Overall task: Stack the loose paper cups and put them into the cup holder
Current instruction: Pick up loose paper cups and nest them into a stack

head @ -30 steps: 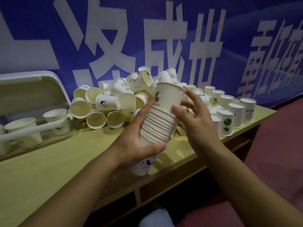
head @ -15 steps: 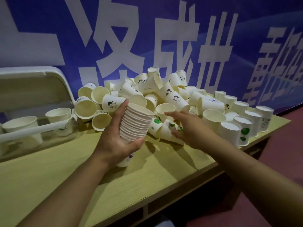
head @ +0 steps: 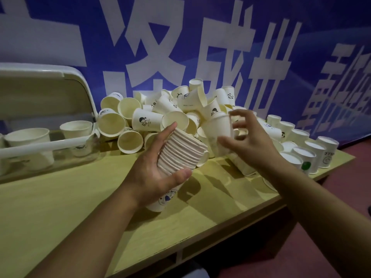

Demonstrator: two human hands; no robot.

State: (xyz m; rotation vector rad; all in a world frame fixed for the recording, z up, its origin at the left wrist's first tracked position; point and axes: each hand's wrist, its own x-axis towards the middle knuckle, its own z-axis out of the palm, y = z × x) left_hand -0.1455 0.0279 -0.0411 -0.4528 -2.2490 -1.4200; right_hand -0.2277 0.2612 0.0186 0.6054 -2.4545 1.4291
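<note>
- Cups in a loose pile (head: pixel 180 113) lie tumbled on the yellow table (head: pixel 60 197), rims pointing every way, just behind the hands.
- Stacked cups (head: pixel 180 155), gripped by the left hand (head: pixel 152 173), tilt with rims up-right in front of the pile.
- Right hand (head: pixel 249 141), which half a second ago reached low into the pile, now holds a single cup (head: pixel 218 129) raised beside the stack, blurred.

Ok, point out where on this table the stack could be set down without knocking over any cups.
The bare tabletop in front of the cup holder and left of the left hand is free, out to the near edge. A smaller strip lies near the edge under the right hand. The loose pile behind and the upside-down cups right are crowded.
</note>
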